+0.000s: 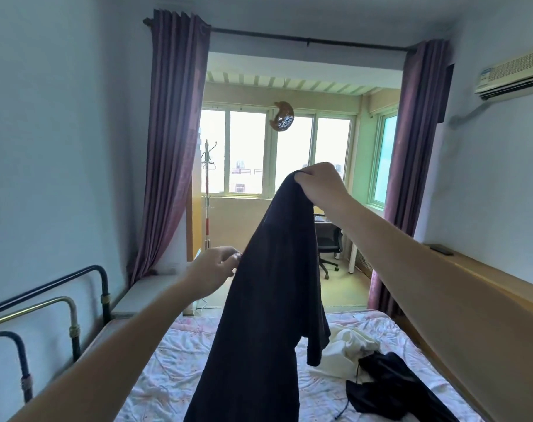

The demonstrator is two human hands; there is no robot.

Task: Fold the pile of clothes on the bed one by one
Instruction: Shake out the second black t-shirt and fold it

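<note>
Holding the dark shirt (268,300) up high over the bed (174,360), the right hand (318,184) pinches its top edge, and the left hand (215,269) pinches its side lower down. It should help to find both shoulders, shake it flat, then lay it on the sheet, away from the cream garment (346,345) and black garment (390,388) waiting nearby.

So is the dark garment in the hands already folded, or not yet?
Not folded. The dark garment hangs loose at full length from the right hand, which grips its top; the left hand pinches its edge.
</note>
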